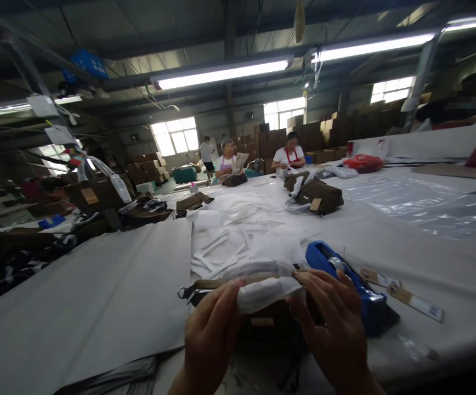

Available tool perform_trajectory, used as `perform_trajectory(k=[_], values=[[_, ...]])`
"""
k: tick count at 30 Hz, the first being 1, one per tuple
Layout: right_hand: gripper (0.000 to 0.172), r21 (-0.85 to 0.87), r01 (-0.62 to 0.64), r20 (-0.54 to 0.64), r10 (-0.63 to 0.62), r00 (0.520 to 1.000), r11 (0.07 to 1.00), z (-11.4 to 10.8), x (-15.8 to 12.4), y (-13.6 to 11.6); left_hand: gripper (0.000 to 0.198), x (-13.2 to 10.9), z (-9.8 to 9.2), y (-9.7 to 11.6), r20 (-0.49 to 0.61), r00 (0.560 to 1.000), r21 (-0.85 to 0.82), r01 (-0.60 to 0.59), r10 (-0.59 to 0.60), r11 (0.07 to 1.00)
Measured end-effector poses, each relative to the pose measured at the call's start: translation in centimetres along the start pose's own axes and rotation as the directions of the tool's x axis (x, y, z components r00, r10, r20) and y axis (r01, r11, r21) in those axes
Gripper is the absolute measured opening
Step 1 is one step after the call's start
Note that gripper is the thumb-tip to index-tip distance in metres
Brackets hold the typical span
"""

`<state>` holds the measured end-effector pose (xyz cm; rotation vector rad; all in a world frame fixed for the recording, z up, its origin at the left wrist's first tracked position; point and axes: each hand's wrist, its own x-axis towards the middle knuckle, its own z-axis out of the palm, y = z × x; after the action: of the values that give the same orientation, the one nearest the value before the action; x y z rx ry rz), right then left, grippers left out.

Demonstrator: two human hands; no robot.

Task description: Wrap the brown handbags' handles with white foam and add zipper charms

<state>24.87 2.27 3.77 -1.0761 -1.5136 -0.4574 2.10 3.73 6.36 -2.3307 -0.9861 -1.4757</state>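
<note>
A dark brown bag (273, 333) with a zipper and a small tan patch (262, 322) stands on the table right in front of me. Its handle (265, 294) is wrapped in white tissue-like paper. My left hand (213, 326) grips the left end of this wrapped handle. At the other end, the fingers of my right hand (334, 321) close around the white wrapping. A second white-wrapped strip (258, 267) lies just behind the handle. The bag's lower part is in shadow and partly hidden by my hands.
A blue tape dispenser (361, 293) and tags (414, 302) lie at my right. Loose white paper strips (225, 247) spread beyond the bag. Another brown bag (320, 196) rests farther back. Plastic sheeting (419, 203) covers the right side. Two people sit across the table.
</note>
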Motion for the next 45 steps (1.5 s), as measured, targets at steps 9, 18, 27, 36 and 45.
perform_trajectory(k=[9,18,27,36,45], values=[[0.018,0.403,-0.304,0.329,0.173,0.928,0.863,-0.3,2.2,1.2,0.028,4.0,-2.4,0.0,0.538,0.837,-0.316,0.310,-0.100,0.897],[0.048,0.564,-0.781,0.754,0.220,0.620,0.268,0.0,3.6,2.1,0.062,6.8,-3.3,-3.7,0.851,0.492,-0.418,0.847,-0.185,0.328],[0.030,0.258,-0.112,0.218,0.055,0.974,0.960,2.0,3.8,1.2,0.045,6.8,-2.0,-0.8,0.216,0.976,0.144,-0.007,-0.024,0.990],[0.060,0.271,-0.176,0.327,0.082,0.942,0.946,3.3,2.8,2.5,0.041,11.2,-2.1,-3.5,0.715,0.543,-0.421,0.838,-0.442,0.348],[0.033,0.117,-0.626,0.191,0.601,0.776,0.771,1.1,-0.5,8.5,0.041,9.8,-7.2,-5.8,0.058,0.605,-0.632,0.638,-0.794,0.440]])
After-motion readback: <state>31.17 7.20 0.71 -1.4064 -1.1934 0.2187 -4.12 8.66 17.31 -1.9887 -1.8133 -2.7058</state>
